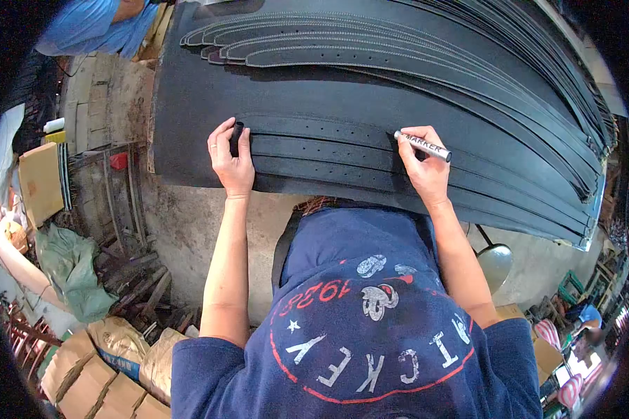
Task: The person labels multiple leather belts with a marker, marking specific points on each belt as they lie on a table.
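My right hand (423, 164) grips a silver-grey marker (430, 148) lettered "MARKER". Its tip end points left, over the edge of a black belt strap (360, 133) with punched holes. My left hand (230, 159) is closed around a black marker cap (238, 130), beside the left ends of the straps. Several such straps lie side by side along the near edge of the black tabletop (189, 105). Farther back, a fanned pile of black belts (314, 52) with pale edge stitching stretches to the right.
More dark straps (538, 63) are bunched at the far right. A person in blue clothing (101, 28) is at the upper left. Cardboard boxes (77, 377), a green plastic sheet (73, 269) and wooden pieces (129, 279) lie on the left. A round metal object (495, 265) is beside my right arm.
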Motion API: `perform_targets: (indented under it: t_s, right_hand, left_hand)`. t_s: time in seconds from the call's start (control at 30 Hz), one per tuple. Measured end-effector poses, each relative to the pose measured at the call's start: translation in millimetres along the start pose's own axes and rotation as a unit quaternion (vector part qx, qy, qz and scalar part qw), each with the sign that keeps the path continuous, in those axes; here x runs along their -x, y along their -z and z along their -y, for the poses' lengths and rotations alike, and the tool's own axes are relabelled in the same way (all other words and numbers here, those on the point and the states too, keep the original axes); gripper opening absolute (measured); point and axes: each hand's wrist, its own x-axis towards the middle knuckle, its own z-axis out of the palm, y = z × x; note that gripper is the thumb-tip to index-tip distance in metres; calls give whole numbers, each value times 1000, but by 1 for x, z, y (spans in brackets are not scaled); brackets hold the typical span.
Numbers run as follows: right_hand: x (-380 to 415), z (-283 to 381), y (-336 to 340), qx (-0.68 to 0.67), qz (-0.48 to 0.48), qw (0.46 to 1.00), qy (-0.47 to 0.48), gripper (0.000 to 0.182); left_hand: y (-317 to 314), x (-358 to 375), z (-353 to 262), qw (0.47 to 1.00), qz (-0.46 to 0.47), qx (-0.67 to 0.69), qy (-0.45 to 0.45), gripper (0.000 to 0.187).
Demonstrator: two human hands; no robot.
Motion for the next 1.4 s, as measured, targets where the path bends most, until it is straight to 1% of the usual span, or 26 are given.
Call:
perform_targets:
  t_s: [0.23, 0.43, 0.53, 0.6, 0.63, 0.67, 0.8, 0.97, 1.1, 1.2, 1.3, 1.33, 1.4]
  right_hand:
    - [2, -4, -2, -3, -11, 1000, -4, 8]
    - [1, -3, -1, 10, -8, 1000, 18, 7]
    - [3, -10, 0, -36, -11, 999, -21, 7]
    - [0, -12, 3, -89, -7, 995, -43, 8]
    - [0, -13, 4, -115, -4, 992, -54, 9]
    - [0, -14, 7, -105, 12, 992, -68, 10]
    - [-2, -13, 4, -76, 8, 997, -32, 8]
    - [0, -12, 1, -12, 1, 1000, 7, 8]
    - [-2, -14, -1, 4, -24, 1000, 15, 9]
    - [-5, -10, 0, 22, -29, 999, -11, 10]
    - [-5, -9, 5, 18, -1, 1000, -11, 10]
    - [-6, -7, 8, -22, 1, 999, -28, 10]
    - [-5, -4, 17, -101, 6, 993, -62, 9]
  left_hand:
    - [0, 0, -1, 1000, -1, -1, -3, 15]
    - [1, 0, 0, 1000, 1, 0, 2, 15]
    - [2, 1, 1, 1000, 11, 9, 17, 14]
    - [3, 1, 0, 999, 22, 21, 39, 17]
    - [3, 1, -1, 999, 22, 22, 35, 18]
    - [4, 1, -2, 999, 22, 23, 31, 21]
    - [4, 0, -2, 999, 18, 35, 27, 28]
    - [3, 1, -2, 999, 16, 35, 30, 29]
    - [3, 0, -3, 1000, 8, 19, 20, 27]
    - [5, -1, 1, 998, -2, -61, -4, 26]
    - [2, -1, 6, 997, -19, 22, 75, 25]
    - [2, -3, 7, 992, -35, 46, 111, 28]
    - [2, -5, 10, 986, -49, 74, 139, 31]
